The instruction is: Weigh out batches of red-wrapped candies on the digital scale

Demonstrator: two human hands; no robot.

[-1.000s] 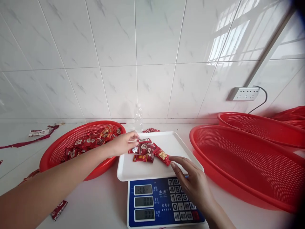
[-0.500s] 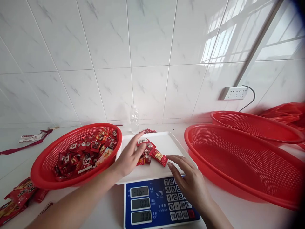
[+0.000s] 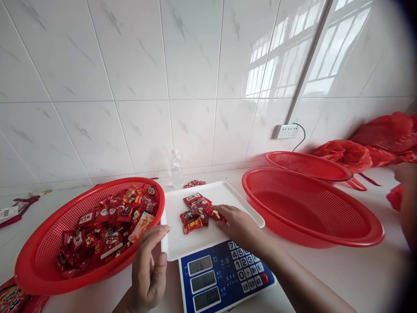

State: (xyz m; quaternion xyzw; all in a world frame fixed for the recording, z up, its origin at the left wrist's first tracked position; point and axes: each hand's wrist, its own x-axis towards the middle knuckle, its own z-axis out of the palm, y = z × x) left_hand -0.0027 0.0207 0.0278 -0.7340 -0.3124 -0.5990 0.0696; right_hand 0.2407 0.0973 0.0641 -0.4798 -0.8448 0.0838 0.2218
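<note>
A small pile of wrapped snack packets (image 3: 195, 213), red and dark red, lies on the white tray (image 3: 176, 248) of a weighing scale (image 3: 211, 278) with a blue keypad panel. My right hand (image 3: 241, 224) reaches over the tray, its fingers and thumb closed around a red snack packet (image 3: 215, 213) at the pile's right side. Left of the tray, my left hand (image 3: 150, 265) is held with thumb and fingers apart and nothing in it. Beside it stands a red perforated basket (image 3: 35, 261) full of similar packets.
On the right are a red basket (image 3: 312, 234) and another red basket (image 3: 306, 161) behind it. Red plastic bags (image 3: 345, 154) lie farther back. A clear bottle (image 3: 176, 169) stands by the tiled wall. Another person's arm (image 3: 408, 208) shows at the right edge.
My left hand has drawn back from the pile to the tray's left edge. My right hand has moved in onto the red packet. The view has turned toward the right.
</note>
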